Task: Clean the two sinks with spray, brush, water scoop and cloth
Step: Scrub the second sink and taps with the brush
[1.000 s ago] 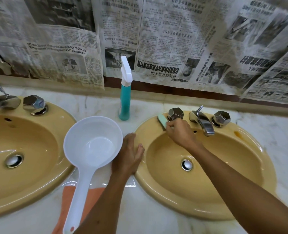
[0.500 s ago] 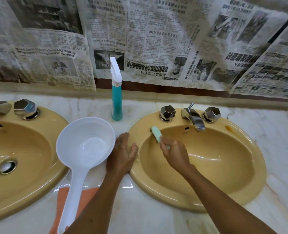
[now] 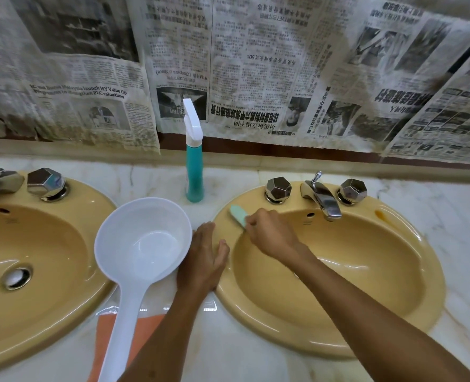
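Right hand [image 3: 269, 235]: gripping the brush [image 3: 238, 215] with curled fingers, reaching over the rear left rim of the right sink [image 3: 410, 293]; forearm crossing the basin from the lower right.
Brush: pale green head sticking out up and to the left of the right hand's knuckles, lying on or just over the sink rim; contact not resolvable; handle hidden inside the grip.
Left hand [image 3: 200, 260]: resting flat with fingers straight and relaxed, grasping nothing, pressing on the counter [image 3: 242, 362] at the left edge of the right sink; thumb lying against the rim.
Water scoop [image 3: 143, 244]: white, sitting just left of the left hand, bowl almost touching the fingers; long handle running down toward the viewer, lying over the cloth [image 3: 145, 323].
Cloth: orange, lying flat on the counter below the left hand, partly covered by the scoop handle and the left forearm.
Spray bottle [image 3: 193, 166]: teal body, white trigger head, standing upright beyond the left hand, near the back of the counter, between the sinks.
Left sink [image 3: 96, 205]: sitting well left of both hands, beyond the scoop.
Tap [image 3: 322, 198]: chrome spout with two faceted knobs, standing just beyond and right of the right hand.
Wall: showing newspaper [image 3: 255, 64] sheets hanging behind the counter.
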